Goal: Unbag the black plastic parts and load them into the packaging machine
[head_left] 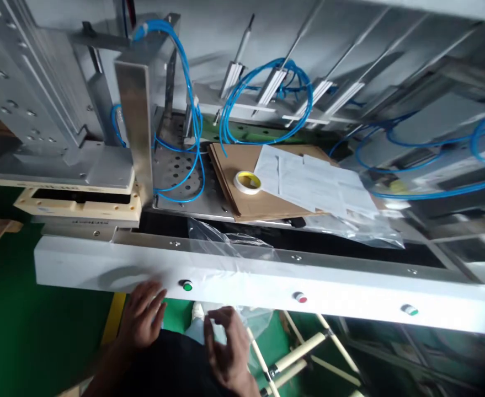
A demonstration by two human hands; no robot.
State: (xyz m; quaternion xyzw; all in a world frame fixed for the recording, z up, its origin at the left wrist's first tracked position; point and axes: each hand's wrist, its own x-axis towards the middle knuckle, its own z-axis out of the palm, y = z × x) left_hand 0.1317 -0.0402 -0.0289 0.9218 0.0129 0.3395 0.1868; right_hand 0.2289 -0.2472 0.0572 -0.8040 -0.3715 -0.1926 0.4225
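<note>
My left hand (143, 314) is just below the front edge of the white machine rail (113, 259), left of a green button (187, 285). Its fingers are apart with nothing between them, slightly blurred. Lower and further right, my right hand (229, 344) has its thumb and fingers curved apart, holding nothing. Clear plastic film (225, 264) hangs over the rail above it. On a flat cardboard piece (271, 207) behind the rail lie a roll of tape (248, 182) and white papers (304, 179).
A cream block fixture (80, 209) stands at the left beside a metal post (137, 121). Blue air hoses (192, 110) loop over the perforated plate. The rail carries a red button (300, 298) and another green button (410, 310). Cream tube framing (300, 353) stands below.
</note>
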